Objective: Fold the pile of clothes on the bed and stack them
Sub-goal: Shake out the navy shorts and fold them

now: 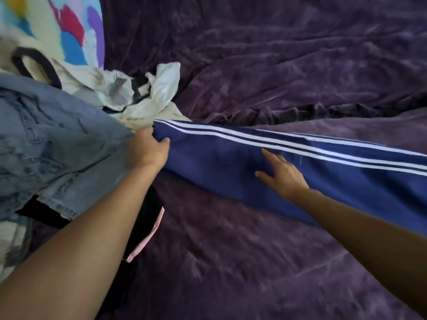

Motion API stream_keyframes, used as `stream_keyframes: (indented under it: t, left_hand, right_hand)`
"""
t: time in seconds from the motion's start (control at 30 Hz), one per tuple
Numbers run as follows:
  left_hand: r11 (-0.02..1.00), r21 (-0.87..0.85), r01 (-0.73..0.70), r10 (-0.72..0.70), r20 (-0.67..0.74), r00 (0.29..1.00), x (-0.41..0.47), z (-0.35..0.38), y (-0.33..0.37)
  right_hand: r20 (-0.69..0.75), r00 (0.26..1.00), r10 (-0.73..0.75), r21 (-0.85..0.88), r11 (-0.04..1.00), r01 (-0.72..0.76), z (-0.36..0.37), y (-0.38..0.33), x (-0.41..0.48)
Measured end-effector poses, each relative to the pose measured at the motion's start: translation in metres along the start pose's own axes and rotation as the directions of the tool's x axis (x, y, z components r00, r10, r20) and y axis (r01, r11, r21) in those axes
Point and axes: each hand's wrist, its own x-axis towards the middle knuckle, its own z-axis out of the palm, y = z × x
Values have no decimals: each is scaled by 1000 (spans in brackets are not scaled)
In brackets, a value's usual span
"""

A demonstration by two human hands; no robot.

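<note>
Two bare hands work on a long navy blue garment [231,167] with white stripes [277,140] running along its upper edge. It lies stretched across a bed covered in a deep purple, velvety, wrinkled spread [277,65]. The garment runs from the middle of the frame out past the right edge, sloping slightly downward as it goes.

The left hand [147,150], just left of centre, grips the near end of the navy garment. Its fingers [163,142] are curled round the bunched edge of the cloth. The left forearm reaches in from the lower left corner.

The right hand [285,177], right of centre, rests flat on the navy fabric just below the stripes. Its fingers [270,156] are straight and spread, holding nothing. The right forearm comes in from the lower right edge.

The pile of clothes [104,93] sits unfolded at the left side of the frame, touching the end of the navy garment. It holds:
- a faded light blue denim garment [57,146], which fills the middle left.
- a crumpled white cloth garment [161,84], above the denim and towards the centre.
- a cream garment with a dark curved trim [34,70], further left.

A black garment with a pink edge [147,211] lies under the left forearm, on the purple spread. In the upper left corner is a blurred fabric in bright splashes of blue, pink, purple and yellow on white [69,31].
</note>
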Motion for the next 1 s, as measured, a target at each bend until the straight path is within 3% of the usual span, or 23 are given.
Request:
stream_keyframes:
  t: [0.17,0.27,0.33,0.4,0.47,0.53,0.63,0.73,0.87,0.93,1.0]
  left_hand:
    - [911,27,-410,409,49,911,-88,22,122]
    - [865,76,-497,478,179,860,-140,78,169]
    - [854,100,-510,439,388,810,-165,123,179]
    - [835,199,-512,284,642,712,-185,166,172]
    - [784,321,-532,127,755,643,-201,201,156]
    - [724,415,-551,82,742,666,-215,223,146]
    - [651,497,-574,180,633,753,-239,239,152]
    - [608,472,-639,333,579,744,-265,262,179]
    - [555,399,-730,451,592,667,-301,317,219]
    - [548,390,-740,428,629,648,-315,345,227]
    - [542,406,-736,389,655,648,-326,369,221]
  right_hand:
    - [-3,961,277,198,942,-271,-25,81,-71]
    - [-13,919,393,235,895,-380,-30,129,-106]
    - [-12,908,420,234,884,-406,-29,157,-123]
    - [2,906,423,239,880,-412,-23,187,-135]
    - [41,912,408,290,869,-402,-15,217,-141]
    - [97,916,389,326,857,-398,-10,245,-142]
    - [112,928,354,336,866,-371,-20,278,-138]
    - [-83,918,389,332,879,-342,-64,318,-132]
    - [-408,784,468,274,882,-383,-137,412,-123]
    - [-411,701,582,298,813,-500,-157,460,-118]
    - [-298,612,732,399,679,-617,-161,499,-115]
